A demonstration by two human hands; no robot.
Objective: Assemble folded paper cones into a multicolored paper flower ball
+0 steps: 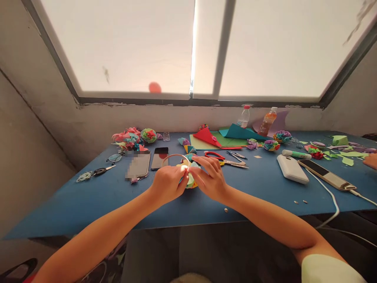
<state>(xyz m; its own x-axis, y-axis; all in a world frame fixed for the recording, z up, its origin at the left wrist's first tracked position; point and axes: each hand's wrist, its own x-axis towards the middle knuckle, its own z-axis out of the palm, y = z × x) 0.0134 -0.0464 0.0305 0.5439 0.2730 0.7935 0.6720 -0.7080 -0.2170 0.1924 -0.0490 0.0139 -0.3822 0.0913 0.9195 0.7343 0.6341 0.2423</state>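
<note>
My left hand (168,182) is closed, with a thin pale ring (176,155), like a narrow roll of tape, rising from its grip. Its fingertips meet those of my right hand (211,177) over the middle of the table's near side. The thumb and forefinger of my right hand are pinched together, its other fingers loosely bent; what lies between them is too small to make out. Below the fingertips, partly covered by both hands, is a yellow and pale green paper flower (192,183). Red-handled scissors (214,155) and yellow-handled scissors (234,163) lie just past my right hand.
Two phones, one dark (160,157), lie left on the blue table (112,208), near black-handled scissors (100,171). Paper flowers (149,135), coloured sheets (206,137) and bottles (268,122) stand behind. A white power bank (292,169), cable and another person's hand (370,160) are right.
</note>
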